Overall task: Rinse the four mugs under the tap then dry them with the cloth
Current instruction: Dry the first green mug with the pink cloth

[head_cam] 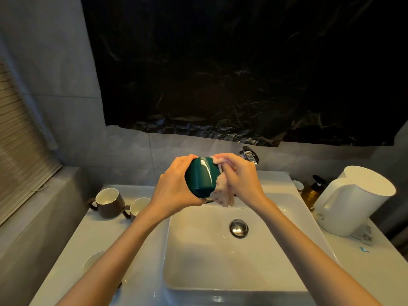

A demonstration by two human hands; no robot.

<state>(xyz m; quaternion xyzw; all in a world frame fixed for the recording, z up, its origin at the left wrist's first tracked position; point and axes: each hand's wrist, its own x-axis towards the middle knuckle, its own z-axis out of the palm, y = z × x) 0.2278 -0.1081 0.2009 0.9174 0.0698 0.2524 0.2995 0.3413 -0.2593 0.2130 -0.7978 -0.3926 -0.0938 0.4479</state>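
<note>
My left hand (174,184) grips a dark green mug (199,177), tilted on its side above the back of the white sink (220,261). My right hand (240,175) presses a pale pink cloth (223,191) against the mug's right side. Two brown mugs stand on the counter at the left, one further back (109,203) and one (138,207) partly behind my left forearm. A fourth, pale mug (93,261) sits near the counter's front left, mostly hidden by my left arm. The chrome tap (249,154) shows behind my right hand.
A white kettle (351,199) stands on the right of the counter beside an amber pump bottle (313,191). The sink's chrome drain plug (239,227) lies in the basin. A black plastic sheet (242,69) covers the wall above. A slatted blind (19,151) is at the left.
</note>
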